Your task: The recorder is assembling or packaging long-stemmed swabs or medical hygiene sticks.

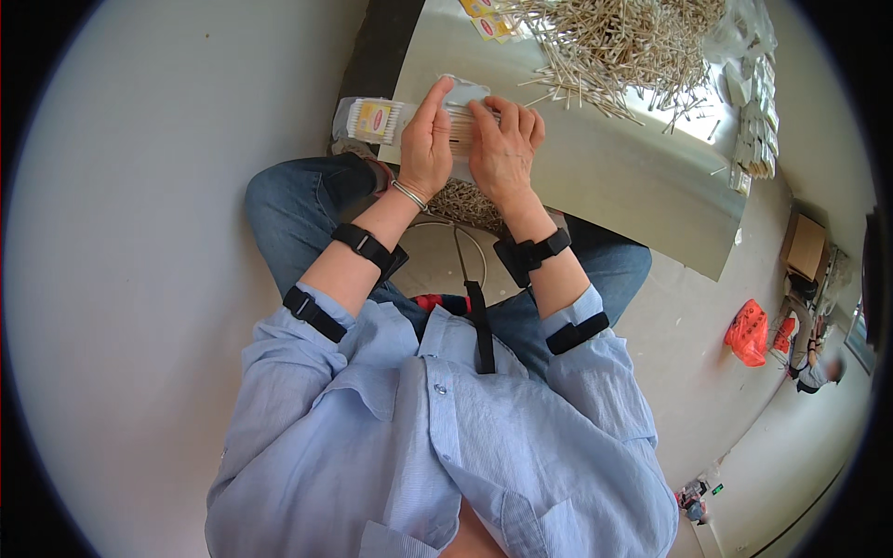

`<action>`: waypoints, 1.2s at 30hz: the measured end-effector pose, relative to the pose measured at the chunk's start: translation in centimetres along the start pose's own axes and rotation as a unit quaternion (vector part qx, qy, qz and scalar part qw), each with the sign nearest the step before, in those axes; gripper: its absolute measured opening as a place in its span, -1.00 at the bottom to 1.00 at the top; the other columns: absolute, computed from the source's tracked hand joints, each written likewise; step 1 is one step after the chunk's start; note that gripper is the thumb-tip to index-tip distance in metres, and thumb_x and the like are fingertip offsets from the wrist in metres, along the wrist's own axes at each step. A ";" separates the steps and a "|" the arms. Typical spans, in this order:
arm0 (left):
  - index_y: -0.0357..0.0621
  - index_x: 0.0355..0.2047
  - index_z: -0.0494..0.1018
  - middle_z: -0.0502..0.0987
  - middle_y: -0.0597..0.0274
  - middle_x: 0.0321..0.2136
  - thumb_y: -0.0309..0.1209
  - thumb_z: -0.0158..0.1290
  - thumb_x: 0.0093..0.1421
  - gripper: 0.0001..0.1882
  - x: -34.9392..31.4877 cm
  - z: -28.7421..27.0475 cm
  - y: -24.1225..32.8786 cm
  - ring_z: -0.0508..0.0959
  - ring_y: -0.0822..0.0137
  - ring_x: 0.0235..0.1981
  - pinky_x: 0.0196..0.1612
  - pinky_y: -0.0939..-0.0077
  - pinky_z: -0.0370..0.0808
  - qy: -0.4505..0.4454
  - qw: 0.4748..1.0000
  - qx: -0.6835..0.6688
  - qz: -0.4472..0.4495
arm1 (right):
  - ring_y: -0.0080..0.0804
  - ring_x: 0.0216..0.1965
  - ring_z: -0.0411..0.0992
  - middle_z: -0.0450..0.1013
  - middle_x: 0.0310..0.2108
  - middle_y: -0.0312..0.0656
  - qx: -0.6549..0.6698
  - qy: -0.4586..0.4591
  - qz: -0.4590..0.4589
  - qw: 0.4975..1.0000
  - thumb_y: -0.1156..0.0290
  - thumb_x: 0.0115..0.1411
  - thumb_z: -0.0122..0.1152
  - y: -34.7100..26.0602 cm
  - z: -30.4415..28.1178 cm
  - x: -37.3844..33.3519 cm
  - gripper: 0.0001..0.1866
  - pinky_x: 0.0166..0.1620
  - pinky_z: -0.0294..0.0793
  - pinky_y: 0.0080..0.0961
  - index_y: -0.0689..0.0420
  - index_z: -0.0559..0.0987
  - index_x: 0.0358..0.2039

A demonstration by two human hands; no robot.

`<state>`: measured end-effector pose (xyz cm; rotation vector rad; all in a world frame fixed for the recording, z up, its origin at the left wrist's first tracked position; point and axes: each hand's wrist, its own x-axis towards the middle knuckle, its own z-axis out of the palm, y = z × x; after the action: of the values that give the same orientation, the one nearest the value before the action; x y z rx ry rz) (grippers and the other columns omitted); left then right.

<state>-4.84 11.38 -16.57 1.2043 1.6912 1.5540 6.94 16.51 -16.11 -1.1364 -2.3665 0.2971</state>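
Note:
My left hand (428, 147) and my right hand (505, 147) are at the table's near left edge, closed around a bundle of cotton swabs (460, 130) from both sides. The sticks lie crosswise between the palms. Above the bundle, a pale, clear plastic bag (467, 94) shows between my fingertips; whether the swabs are inside it is hard to tell. To the left of my left hand lies a clear pack of swabs (376, 121) with a yellow label. My thumbs and fingers partly hide the bundle.
A big heap of loose swabs (623, 46) covers the far part of the metal table (614, 167). Yellow label cards (493, 23) lie left of it, stacked packs (758, 135) along the right edge. More swabs (465, 203) sit below the table. A red bag (747, 333) and another person (819, 375) are far right.

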 end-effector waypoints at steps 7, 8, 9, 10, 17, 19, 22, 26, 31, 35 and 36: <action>-0.26 0.16 0.27 0.42 -0.09 0.07 -0.32 -0.27 0.37 -0.57 0.0 -0.2 -0.1 0.42 0.01 0.10 0.14 0.37 0.32 -0.008 1.000 0.014 0.017 | -0.13 0.08 0.23 0.35 -0.04 -0.18 0.031 0.003 0.002 1.000 0.53 0.02 0.11 0.0 -0.1 -0.1 -0.59 0.27 -0.01 -0.08 0.06 0.50 -0.05; -0.26 0.16 0.27 0.42 -0.09 0.07 -0.32 -0.27 0.37 -0.57 0.0 -0.1 -0.1 0.42 0.01 0.10 0.14 0.37 0.32 -0.008 1.000 0.013 0.017 | -0.13 0.08 0.23 0.35 -0.04 -0.18 0.030 0.003 0.002 1.000 0.53 0.02 0.11 0.3 0.1 -0.2 -0.59 0.27 -0.01 -0.08 0.06 0.50 -0.05; -0.26 0.16 0.27 0.42 -0.08 0.07 -0.30 -0.28 0.38 -0.57 0.1 0.0 0.0 0.42 0.02 0.11 0.15 0.37 0.31 -0.005 1.000 0.009 0.014 | -0.13 0.09 0.25 0.35 -0.01 -0.14 0.155 0.048 0.043 0.986 0.51 0.10 0.06 0.6 0.3 -0.3 -0.62 0.25 0.06 -0.16 0.11 0.47 -0.01; -0.26 0.17 0.27 0.42 -0.07 0.08 -0.29 -0.28 0.38 -0.56 0.1 0.1 0.0 0.41 0.03 0.12 0.16 0.38 0.30 -0.002 1.000 0.005 0.012 | -0.13 0.11 0.27 0.35 0.03 -0.11 0.277 0.092 0.084 0.953 0.50 0.19 0.01 0.9 0.5 -0.4 -0.64 0.24 0.13 -0.24 0.15 0.44 0.03; -0.29 0.20 0.23 0.34 0.00 0.16 -0.11 -0.36 0.42 -0.44 -0.1 -0.1 -0.2 0.29 0.20 0.22 0.26 0.45 0.14 -0.016 0.999 -0.039 -0.021 | -0.34 0.15 0.26 0.32 0.12 -0.07 0.496 0.096 0.180 0.844 0.27 0.40 -0.24 0.1 0.4 -0.6 -0.56 0.20 0.19 -0.46 0.29 0.34 0.14; -0.31 0.21 0.22 0.33 0.00 0.17 -0.08 -0.38 0.42 -0.42 -0.1 0.0 -0.1 0.29 0.19 0.22 0.26 0.45 0.14 -0.020 0.999 -0.037 -0.014 | -0.34 0.13 0.27 0.34 0.11 -0.06 0.494 0.108 0.178 0.844 0.23 0.40 -0.24 0.2 0.5 -0.6 -0.54 0.19 0.20 -0.45 0.29 0.34 0.14; -0.32 0.21 0.21 0.33 -0.01 0.16 -0.06 -0.39 0.42 -0.40 -0.2 -0.1 -0.3 0.28 0.19 0.22 0.27 0.43 0.13 -0.015 0.999 -0.043 -0.024 | -0.33 0.13 0.28 0.35 0.09 -0.06 0.501 0.091 0.183 0.841 0.21 0.41 -0.24 0.0 0.6 -0.8 -0.53 0.20 0.19 -0.45 0.29 0.34 0.14; -0.33 0.20 0.21 0.33 -0.01 0.16 -0.04 -0.40 0.42 -0.38 -0.2 0.5 0.0 0.28 0.19 0.23 0.27 0.42 0.13 -0.022 0.998 -0.057 -0.023 | -0.33 0.12 0.29 0.36 0.08 -0.06 0.530 0.110 0.174 0.822 0.20 0.41 -0.24 0.3 1.6 -0.9 -0.53 0.19 0.20 -0.45 0.29 0.35 0.13; -0.33 0.19 0.24 0.36 0.00 0.14 -0.03 -0.40 0.41 -0.38 -0.2 0.6 0.0 0.29 0.19 0.22 0.27 0.41 0.14 -0.018 0.998 -0.049 -0.022 | -0.33 0.12 0.29 0.37 0.07 -0.06 0.523 0.109 0.175 0.827 0.17 0.41 -0.25 -0.3 1.6 -1.0 -0.52 0.19 0.20 -0.44 0.29 0.36 0.12; -0.33 0.17 0.26 0.39 0.01 0.12 -0.02 -0.41 0.41 -0.38 -0.2 0.5 0.1 0.31 0.18 0.20 0.26 0.41 0.16 -0.020 0.999 -0.038 -0.021 | -0.33 0.12 0.29 0.37 0.08 -0.07 0.510 0.105 0.179 0.835 0.18 0.41 -0.25 -0.9 1.2 -1.1 -0.52 0.19 0.20 -0.43 0.30 0.37 0.11; -0.32 0.16 0.27 0.40 0.01 0.11 -0.04 -0.39 0.42 -0.39 -0.3 0.5 0.1 0.33 0.19 0.19 0.24 0.42 0.17 -0.016 0.999 -0.038 -0.026 | -0.33 0.11 0.29 0.37 0.07 -0.08 0.507 0.105 0.177 0.837 0.19 0.41 -0.24 -0.9 1.3 -1.1 -0.53 0.19 0.20 -0.44 0.30 0.37 0.10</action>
<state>-4.25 11.36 -16.66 1.1329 1.6156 1.5460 6.21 15.10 -17.19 -0.9431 -1.3883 1.2898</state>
